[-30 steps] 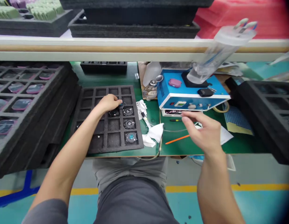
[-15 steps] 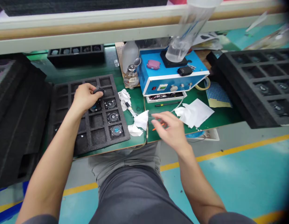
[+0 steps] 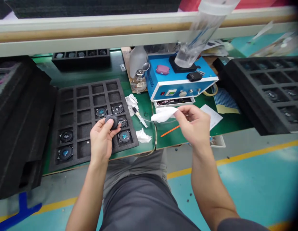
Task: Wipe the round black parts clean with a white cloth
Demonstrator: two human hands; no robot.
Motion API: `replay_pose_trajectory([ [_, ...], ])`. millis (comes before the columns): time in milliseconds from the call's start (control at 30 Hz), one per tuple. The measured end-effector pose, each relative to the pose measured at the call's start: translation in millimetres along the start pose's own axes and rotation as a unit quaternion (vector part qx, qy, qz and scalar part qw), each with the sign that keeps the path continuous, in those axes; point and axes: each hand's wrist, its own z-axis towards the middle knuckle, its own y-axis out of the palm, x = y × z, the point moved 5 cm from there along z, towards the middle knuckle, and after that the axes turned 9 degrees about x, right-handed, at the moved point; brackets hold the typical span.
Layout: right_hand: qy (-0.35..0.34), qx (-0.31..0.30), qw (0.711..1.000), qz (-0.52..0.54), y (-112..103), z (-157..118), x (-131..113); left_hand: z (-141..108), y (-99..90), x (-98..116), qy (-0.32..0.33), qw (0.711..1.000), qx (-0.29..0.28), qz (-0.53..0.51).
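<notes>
My left hand is closed on a round black watch case, pinched between thumb and fingers over the right front of the black foam tray. Its smooth dark side faces up. Several similar round watch cases sit in pockets of that tray, among them one with a blue-marked centre. To the right, my right hand pinches a white wipe and holds it above the green bench. Below the wipe, a clear thin tube and an orange stick show.
A blue control box stands behind, carrying a clear cylinder. Left of it is a glass pump bottle. Crumpled wipes and a syringe-like dispenser lie mid-bench. Foam trays are stacked at left and right.
My left hand has come toward me and right from the tray's pockets, with the watch case in it. My right hand has picked up a white wipe and moved right.
</notes>
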Motion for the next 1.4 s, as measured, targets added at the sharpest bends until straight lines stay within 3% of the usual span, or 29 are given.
replay_pose_trajectory([
  [200, 0.058, -0.053, 0.993, -0.093, -10.9, 6.6, 36.6, 3.7, -4.6, -14.0, -0.026, 0.999, 0.005, -0.044],
  [300, 0.083, -0.043, 0.99, -0.102, -16.4, 4.4, 48.8, 4.8, -7.4, -15.0, -0.025, 0.999, 0.002, -0.042],
  [467, 0.173, -0.091, 0.98, 0.035, -29.4, -0.9, 45.9, 5.2, -6.7, -13.2, -0.005, 0.999, -0.013, -0.029],
  [633, 0.329, -0.13, 0.916, 0.19, -45.6, -15.6, 49.5, 6.3, -5.4, -12.4, -0.007, 1.0, 0.003, -0.026],
  [700, 0.345, -0.123, 0.911, 0.188, -48.8, -17.7, 59.4, 6.6, -4.7, -12.1, -0.009, 1.0, 0.008, -0.025],
  [900, 0.301, -0.015, 0.95, 0.083, -57.9, -7.7, 106.6, 6.3, -4.7, -10.7, -0.003, 1.0, 0.022, -0.016],
  [1100, 0.187, 0.113, 0.973, -0.074, -91.9, 0.6, 127.4, 5.7, -2.0, -9.3, 0.007, 1.0, 0.021, -0.004],
  [1267, 0.055, 0.047, 0.972, -0.222, -84.6, 26.5, 129.2, 5.3, -0.2, -8.1, 0.015, 1.0, 0.024, 0.005],
  [1400, 0.048, 0.08, 0.973, -0.212, -90.8, 48.9, 134.3, 5.3, -1.5, -8.0, 0.015, 1.0, 0.025, 0.01],
])
